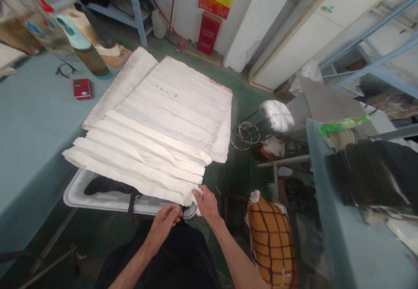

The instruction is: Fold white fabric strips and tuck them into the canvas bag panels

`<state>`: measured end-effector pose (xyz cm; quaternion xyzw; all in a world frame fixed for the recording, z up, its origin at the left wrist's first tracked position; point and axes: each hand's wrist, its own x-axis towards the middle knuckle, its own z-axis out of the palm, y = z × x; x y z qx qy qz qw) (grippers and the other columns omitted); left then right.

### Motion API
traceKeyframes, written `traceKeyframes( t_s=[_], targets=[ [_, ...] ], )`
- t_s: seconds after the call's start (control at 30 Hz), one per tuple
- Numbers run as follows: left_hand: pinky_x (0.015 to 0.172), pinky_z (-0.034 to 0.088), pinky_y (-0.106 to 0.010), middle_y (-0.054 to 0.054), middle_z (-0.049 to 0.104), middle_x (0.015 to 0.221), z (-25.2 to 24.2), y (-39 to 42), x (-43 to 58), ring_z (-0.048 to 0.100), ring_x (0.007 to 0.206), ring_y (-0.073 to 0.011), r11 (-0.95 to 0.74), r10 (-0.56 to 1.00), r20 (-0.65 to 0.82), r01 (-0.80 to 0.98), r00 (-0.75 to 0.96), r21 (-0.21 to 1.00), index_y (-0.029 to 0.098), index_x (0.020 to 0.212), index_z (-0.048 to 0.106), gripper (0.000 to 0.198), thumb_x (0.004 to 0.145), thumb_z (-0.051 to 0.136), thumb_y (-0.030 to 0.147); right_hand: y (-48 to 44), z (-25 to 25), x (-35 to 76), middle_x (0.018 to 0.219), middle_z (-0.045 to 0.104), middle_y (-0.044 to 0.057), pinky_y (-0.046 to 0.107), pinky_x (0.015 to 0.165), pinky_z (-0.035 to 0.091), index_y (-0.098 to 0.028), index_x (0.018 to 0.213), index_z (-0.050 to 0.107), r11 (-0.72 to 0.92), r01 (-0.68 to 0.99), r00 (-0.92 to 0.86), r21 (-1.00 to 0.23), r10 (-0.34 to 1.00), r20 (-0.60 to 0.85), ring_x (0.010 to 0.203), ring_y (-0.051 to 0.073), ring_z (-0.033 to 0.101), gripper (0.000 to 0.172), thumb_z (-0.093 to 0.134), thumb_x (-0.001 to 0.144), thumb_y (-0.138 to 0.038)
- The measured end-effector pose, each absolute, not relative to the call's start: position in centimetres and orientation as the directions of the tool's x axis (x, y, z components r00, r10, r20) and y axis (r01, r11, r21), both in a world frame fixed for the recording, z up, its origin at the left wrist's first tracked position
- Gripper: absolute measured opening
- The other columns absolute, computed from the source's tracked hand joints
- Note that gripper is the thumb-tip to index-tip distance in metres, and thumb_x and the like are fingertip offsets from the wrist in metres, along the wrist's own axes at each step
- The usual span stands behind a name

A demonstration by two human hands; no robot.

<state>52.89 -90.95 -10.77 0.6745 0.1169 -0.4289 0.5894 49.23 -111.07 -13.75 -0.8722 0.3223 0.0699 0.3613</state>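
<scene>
Cream fabric strips [140, 167] lie in overlapping rows across a worn, pale board [176, 93], which rests over a white plastic tray [98, 202]. My right hand [207, 204] pinches the near right corner of the closest strip, where the fabric bends down over the edge. Just left of it, my left hand [168, 218] is closed at the tray's front rim. Its fingertips are curled around something small and dark that I cannot make out. Inside the tray, partly covered by the strips, is a black item [111, 186].
On the left table [29, 106] are a red box [82, 89] and a bottle [89, 58]. A stool with a white-wrapped seat [277, 114] stands to the right, near an orange checked sack [272, 241]. Black material [375, 175] is piled on the right table.
</scene>
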Motion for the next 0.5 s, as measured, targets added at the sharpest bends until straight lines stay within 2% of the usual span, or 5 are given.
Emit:
traceKeyframes(
  t_s=[0.2,0.37,0.5],
  targets=[
    [0.08,0.056,-0.037,-0.002,0.074,0.09,-10.4,-91.1,53.2,0.069,0.081,-0.0187,-0.241,-0.381,-0.694,0.66,0.611,0.712,0.016,0.096,0.07,0.027,0.1,0.067,0.043,-110.7,-12.3,49.2,0.081,0.077,0.008,0.03,0.069,0.041,-0.025,0.095,0.072,-0.632,-0.592,0.805,-0.499,-0.494,-0.329,0.074,0.025,0.073,0.017,0.062,0.101,-0.037],
    [0.08,0.057,-0.037,-0.002,0.073,0.089,-9.7,-91.5,53.5,0.069,0.08,-0.0185,-0.2,-0.419,-0.682,0.672,0.599,0.713,0.016,0.102,0.072,0.027,0.1,0.068,0.043,-110.4,-11.1,49.3,0.081,0.077,0.009,0.027,0.067,0.039,-0.023,0.092,0.07,-0.672,-0.556,0.831,-0.489,-0.464,-0.307,0.071,0.022,0.071,0.014,0.061,0.1,-0.03],
    [0.064,0.055,-0.031,-0.001,0.075,0.087,-9.8,-92.0,53.5,0.065,0.062,-0.0136,-0.161,-0.445,-0.681,0.696,0.582,0.7,0.016,0.12,0.069,0.037,0.099,0.068,0.046,-110.0,-9.9,49.5,0.082,0.076,0.01,0.025,0.067,0.039,-0.022,0.092,0.07,-0.66,-0.518,0.854,-0.544,-0.433,-0.288,0.073,0.021,0.07,0.016,0.059,0.097,-0.031]
  ],
)
